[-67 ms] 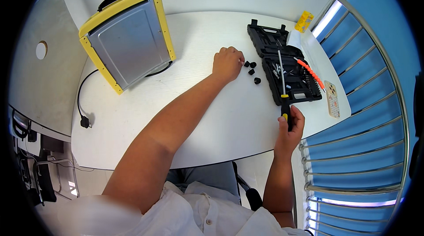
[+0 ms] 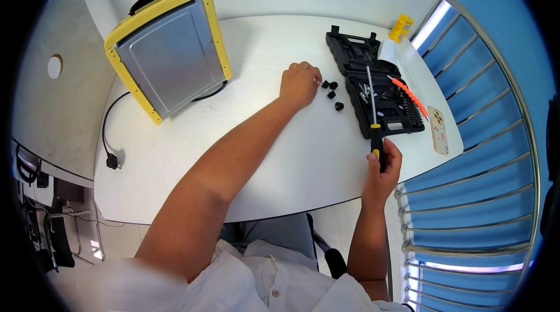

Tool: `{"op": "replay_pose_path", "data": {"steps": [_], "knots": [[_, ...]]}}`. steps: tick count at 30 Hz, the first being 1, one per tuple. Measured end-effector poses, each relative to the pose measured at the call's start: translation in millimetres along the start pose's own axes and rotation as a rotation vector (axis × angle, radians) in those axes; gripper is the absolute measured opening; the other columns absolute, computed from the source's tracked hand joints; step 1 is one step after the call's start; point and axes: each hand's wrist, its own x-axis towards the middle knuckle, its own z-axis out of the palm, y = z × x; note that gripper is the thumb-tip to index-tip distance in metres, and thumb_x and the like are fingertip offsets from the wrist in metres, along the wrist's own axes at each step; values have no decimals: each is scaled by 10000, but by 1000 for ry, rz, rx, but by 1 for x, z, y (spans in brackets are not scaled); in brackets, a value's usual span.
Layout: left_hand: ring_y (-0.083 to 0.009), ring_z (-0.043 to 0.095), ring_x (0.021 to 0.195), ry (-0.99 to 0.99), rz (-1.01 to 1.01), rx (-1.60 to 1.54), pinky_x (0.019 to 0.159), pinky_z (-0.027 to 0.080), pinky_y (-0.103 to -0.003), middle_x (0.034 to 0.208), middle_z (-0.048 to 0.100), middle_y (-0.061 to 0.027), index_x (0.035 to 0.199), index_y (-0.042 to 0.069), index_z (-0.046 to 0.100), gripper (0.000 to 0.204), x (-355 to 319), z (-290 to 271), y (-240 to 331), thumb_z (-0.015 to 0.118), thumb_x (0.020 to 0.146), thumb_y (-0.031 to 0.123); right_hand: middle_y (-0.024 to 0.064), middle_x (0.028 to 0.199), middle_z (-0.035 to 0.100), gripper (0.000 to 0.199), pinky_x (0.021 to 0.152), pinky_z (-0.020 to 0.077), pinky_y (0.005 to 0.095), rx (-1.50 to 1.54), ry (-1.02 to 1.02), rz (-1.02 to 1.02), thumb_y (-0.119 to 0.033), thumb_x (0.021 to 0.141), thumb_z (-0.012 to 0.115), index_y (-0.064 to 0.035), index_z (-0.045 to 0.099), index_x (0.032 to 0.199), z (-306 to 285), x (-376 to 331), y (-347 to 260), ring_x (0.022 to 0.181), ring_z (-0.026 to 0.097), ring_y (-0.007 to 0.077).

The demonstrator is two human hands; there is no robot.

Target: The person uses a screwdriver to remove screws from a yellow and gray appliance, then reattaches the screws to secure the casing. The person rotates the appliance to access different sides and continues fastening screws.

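My right hand [image 2: 383, 171] is closed round the black and yellow handle of a long screwdriver [image 2: 374, 99], whose shaft points away from me over the open tool case [image 2: 357, 114]. Out over the table, my left hand [image 2: 298, 85] has its fingers curled and closed, and what they hold, if anything, is hidden. Just right of these fingertips lie several small black knobs [image 2: 331, 95]. Bits and sockets sit in the case. An orange flexible shaft [image 2: 410, 98] lies across its right side.
A yellow-framed metal appliance [image 2: 169, 55] stands at the far left of the white table [image 2: 268, 160], its black plug [image 2: 112, 161] in front. At right are a patterned phone [image 2: 438, 130] and a yellow packet [image 2: 401, 28]. Metal railing [image 2: 513, 87] runs beyond the right edge.
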Motion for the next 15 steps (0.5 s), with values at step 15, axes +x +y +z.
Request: {"op": "replay_pose_path", "data": {"steps": [15], "knots": [[-313,448,1217,-88,125,-199,1018,344,-411,1243,537,-110,1071,91,596,353,-164,-183,-11,673,736,8,111,1124,545,409,863,450,276,55,57,46,24,826,530,-3,500,1233,0,0,0,979,542,159]]}}
